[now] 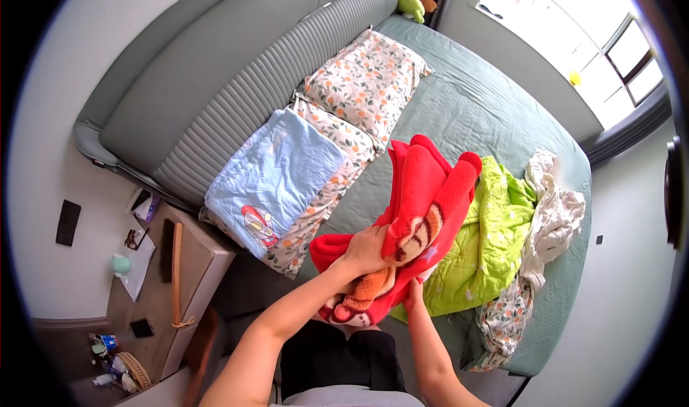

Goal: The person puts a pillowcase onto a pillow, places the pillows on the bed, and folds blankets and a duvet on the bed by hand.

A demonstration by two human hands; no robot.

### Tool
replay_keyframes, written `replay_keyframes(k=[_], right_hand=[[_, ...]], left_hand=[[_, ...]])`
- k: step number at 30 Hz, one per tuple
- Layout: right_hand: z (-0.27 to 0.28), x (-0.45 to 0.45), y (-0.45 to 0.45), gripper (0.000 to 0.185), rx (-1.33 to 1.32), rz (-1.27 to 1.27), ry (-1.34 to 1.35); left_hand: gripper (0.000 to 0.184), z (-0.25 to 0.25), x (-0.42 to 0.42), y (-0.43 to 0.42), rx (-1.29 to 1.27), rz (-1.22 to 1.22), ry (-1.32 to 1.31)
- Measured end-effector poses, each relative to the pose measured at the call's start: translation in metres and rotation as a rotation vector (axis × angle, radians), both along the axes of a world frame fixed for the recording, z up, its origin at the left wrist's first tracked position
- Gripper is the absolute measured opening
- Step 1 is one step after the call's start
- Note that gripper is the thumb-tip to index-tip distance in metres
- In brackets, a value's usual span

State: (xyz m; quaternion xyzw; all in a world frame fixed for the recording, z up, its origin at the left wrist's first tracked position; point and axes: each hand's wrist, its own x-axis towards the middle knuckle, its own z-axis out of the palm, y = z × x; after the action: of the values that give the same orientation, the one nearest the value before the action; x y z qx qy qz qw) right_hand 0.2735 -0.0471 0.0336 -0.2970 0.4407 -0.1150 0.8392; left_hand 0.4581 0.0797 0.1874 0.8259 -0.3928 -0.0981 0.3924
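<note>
A folded red fleece blanket with a cartoon tiger print is held up in front of me, over the near edge of the bed. My left hand grips its left side, the fingers partly tucked into the folds. Lower down on the right, my right hand holds the blanket's underside, its fingers mostly hidden by the cloth. Behind the blanket, a lime green quilt lies bunched on the green bed sheet.
Two orange-print pillows lie along the grey headboard, one beneath a light blue folded cloth. Crumpled white bedding lies at the bed's right. A wooden-handled brush rests on the bedside cabinet.
</note>
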Motion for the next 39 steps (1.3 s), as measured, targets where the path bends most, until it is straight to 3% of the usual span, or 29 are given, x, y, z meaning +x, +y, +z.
replay_keyframes(k=[4, 6, 10, 12, 14, 16, 17, 18, 19, 22, 27, 32, 36, 39], right_hand=[[0.056, 0.074, 0.028, 0.060, -0.050, 0.012, -0.136], [0.069, 0.118, 0.048, 0.060, -0.086, 0.019, -0.175], [0.115, 0.210, 0.119, 0.050, -0.271, 0.085, -0.252], [0.114, 0.248, 0.162, 0.052, -0.428, 0.128, -0.229], [0.100, 0.275, 0.203, 0.065, -0.652, 0.279, -0.150], [0.053, 0.290, 0.238, 0.075, -1.212, 0.417, 0.019], [0.075, 0.295, 0.254, 0.080, -1.368, 0.516, 0.118], [0.101, 0.301, 0.268, 0.084, -1.521, 0.617, 0.221], [0.081, 0.309, 0.278, 0.082, -1.598, 0.707, 0.150], [0.101, 0.331, 0.303, 0.069, -1.657, 1.245, 0.309], [0.056, 0.348, 0.298, 0.069, -1.487, 1.446, 0.292], [0.042, 0.337, 0.278, 0.055, -1.473, 1.272, 0.067], [0.025, 0.298, 0.248, 0.036, -1.230, 0.823, -0.180], [0.016, 0.231, 0.219, 0.028, -1.202, 0.641, 0.219]], left_hand=[[0.070, 0.044, 0.059, 0.031, 0.070, 0.044, -0.036], [0.061, 0.101, 0.096, 0.059, 0.151, 0.097, 0.069], [0.073, 0.137, 0.190, 0.140, 0.162, 0.107, 0.199], [0.081, 0.103, 0.257, 0.196, 0.047, 0.011, 0.191], [0.093, 0.075, 0.312, 0.250, 0.007, -0.003, 0.350], [0.096, 0.083, 0.316, 0.272, 0.876, 0.531, 0.042], [0.094, 0.040, 0.323, 0.287, 0.956, 0.575, -0.213], [0.080, 0.032, 0.313, 0.286, 0.825, 0.475, -0.239], [0.075, 0.010, 0.302, 0.284, 0.814, 0.373, -0.298], [0.066, -0.045, 0.266, 0.290, 0.786, 0.270, -0.398], [0.069, -0.105, 0.259, 0.312, 0.661, 0.230, -0.422], [0.071, -0.123, 0.266, 0.307, 0.653, 0.220, -0.381], [0.068, -0.125, 0.264, 0.307, 0.647, 0.235, -0.405], [0.067, -0.118, 0.260, 0.299, 0.737, 0.262, -0.398]])
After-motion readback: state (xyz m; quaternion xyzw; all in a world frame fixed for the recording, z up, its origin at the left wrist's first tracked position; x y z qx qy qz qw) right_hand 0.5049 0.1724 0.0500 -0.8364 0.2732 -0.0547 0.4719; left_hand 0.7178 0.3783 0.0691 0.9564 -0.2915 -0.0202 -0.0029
